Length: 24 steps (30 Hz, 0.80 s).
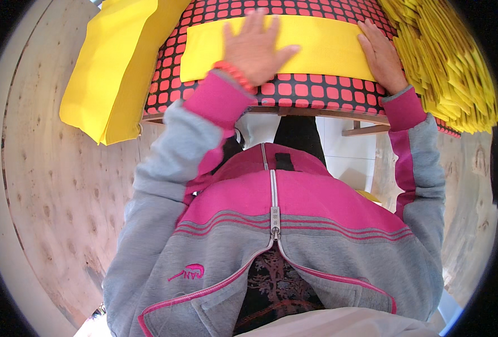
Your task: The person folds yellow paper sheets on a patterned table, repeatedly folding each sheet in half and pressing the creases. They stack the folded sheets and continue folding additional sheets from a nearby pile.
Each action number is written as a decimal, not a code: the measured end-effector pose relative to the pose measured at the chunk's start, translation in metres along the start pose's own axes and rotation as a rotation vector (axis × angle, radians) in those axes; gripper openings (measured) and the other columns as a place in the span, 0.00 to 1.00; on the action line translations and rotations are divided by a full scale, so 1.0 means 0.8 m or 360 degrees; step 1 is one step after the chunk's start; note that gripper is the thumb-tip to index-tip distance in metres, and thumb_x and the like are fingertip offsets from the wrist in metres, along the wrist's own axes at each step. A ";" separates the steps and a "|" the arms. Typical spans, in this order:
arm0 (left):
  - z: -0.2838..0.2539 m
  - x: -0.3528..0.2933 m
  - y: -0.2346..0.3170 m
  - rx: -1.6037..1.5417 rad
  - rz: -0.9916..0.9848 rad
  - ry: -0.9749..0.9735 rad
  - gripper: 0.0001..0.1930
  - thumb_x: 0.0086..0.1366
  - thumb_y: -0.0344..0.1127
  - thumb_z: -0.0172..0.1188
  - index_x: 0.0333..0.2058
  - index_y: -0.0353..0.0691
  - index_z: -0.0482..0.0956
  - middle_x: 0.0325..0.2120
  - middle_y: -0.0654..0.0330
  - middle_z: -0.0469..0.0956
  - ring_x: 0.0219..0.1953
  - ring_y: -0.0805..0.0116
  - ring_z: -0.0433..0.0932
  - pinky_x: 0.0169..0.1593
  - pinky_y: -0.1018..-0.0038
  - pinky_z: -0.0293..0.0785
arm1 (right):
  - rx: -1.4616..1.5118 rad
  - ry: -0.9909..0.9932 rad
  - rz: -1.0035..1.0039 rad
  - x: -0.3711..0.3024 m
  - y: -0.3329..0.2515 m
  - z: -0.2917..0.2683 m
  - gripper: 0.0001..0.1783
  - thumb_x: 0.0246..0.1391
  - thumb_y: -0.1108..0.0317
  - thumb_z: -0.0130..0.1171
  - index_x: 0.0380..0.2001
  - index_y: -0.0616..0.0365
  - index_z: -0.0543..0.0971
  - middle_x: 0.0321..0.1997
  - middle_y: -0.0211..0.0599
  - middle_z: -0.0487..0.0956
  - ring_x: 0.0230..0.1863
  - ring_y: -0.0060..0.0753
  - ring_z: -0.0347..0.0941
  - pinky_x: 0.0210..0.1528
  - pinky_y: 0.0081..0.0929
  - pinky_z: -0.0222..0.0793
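- Plywood panels (pixel 52 185) with a pale, knotted grain fill the ground on both sides of my view, curving with the lens.
- Next in size, I see the person's own grey and pink zip jacket (pixel 277 224) taking up the lower middle.
- Ahead sits a cushioned work surface (pixel 294 90) covered in black fabric with rows of red-pink squares, resting on a wooden edge.
- On the far left, a big stack of yellow sheets (pixel 111 67) hangs over that surface's corner.
- At the right edge lies a fanned pile of folded yellow pieces (pixel 445 62), just beside the right hand.
- Across the cushion lies one long yellow strip (pixel 322 48), flat, spanning between both hands.
- I see the left hand (pixel 257 48), fingers spread, pressing palm-down on the strip; a red bead bracelet (pixel 235 74) circles its wrist.
- The right hand (pixel 381 56) lies flat on the strip's right end, fingers together, gripping nothing.
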<state>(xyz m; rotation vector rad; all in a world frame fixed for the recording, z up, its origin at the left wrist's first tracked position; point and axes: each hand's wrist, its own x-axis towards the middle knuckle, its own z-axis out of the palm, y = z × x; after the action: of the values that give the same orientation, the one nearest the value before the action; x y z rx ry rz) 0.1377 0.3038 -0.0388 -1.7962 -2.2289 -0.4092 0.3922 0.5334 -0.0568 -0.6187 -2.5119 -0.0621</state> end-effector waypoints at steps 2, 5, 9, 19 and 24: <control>-0.018 -0.026 -0.040 0.0110 -0.0084 -0.0038 0.41 0.71 0.67 0.45 0.71 0.43 0.61 0.73 0.47 0.56 0.76 0.49 0.53 0.70 0.36 0.48 | 0.0007 0.0008 0.0012 0.000 0.002 0.002 0.27 0.72 0.54 0.45 0.64 0.60 0.73 0.70 0.54 0.70 0.72 0.50 0.64 0.72 0.42 0.58; -0.039 -0.062 -0.081 0.0179 -0.0240 -0.0160 0.39 0.73 0.63 0.44 0.72 0.41 0.58 0.74 0.47 0.54 0.76 0.49 0.51 0.71 0.36 0.46 | 0.0006 0.0000 0.0010 0.000 0.000 0.001 0.27 0.72 0.53 0.46 0.64 0.60 0.73 0.69 0.54 0.71 0.72 0.50 0.64 0.72 0.42 0.59; -0.056 -0.095 -0.106 0.0063 -0.0382 -0.0156 0.37 0.73 0.59 0.48 0.69 0.37 0.62 0.73 0.43 0.55 0.76 0.48 0.51 0.71 0.34 0.45 | -0.0079 -0.0112 0.0026 0.011 -0.002 -0.013 0.27 0.71 0.52 0.47 0.62 0.59 0.75 0.67 0.53 0.73 0.68 0.52 0.69 0.69 0.43 0.63; -0.106 -0.162 0.009 -0.2176 -0.0036 -0.0439 0.18 0.73 0.34 0.56 0.56 0.30 0.76 0.53 0.51 0.81 0.55 0.62 0.80 0.61 0.67 0.72 | 0.0189 -0.0219 -0.0015 0.053 -0.024 -0.033 0.19 0.66 0.56 0.57 0.48 0.62 0.78 0.45 0.48 0.80 0.48 0.51 0.78 0.51 0.40 0.74; -0.065 -0.163 0.046 -0.2957 -0.0628 -0.1273 0.25 0.78 0.45 0.50 0.64 0.31 0.68 0.60 0.45 0.75 0.63 0.58 0.76 0.65 0.64 0.71 | 0.0036 -0.0145 -0.0067 -0.003 -0.080 -0.093 0.20 0.62 0.54 0.60 0.44 0.62 0.79 0.37 0.49 0.81 0.40 0.55 0.79 0.43 0.44 0.75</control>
<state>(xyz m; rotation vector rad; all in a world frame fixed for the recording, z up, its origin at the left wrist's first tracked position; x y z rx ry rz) 0.2015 0.1736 -0.0356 -2.1554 -2.7546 -3.0861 0.4026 0.4629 0.0102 -0.5715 -2.6100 -0.0217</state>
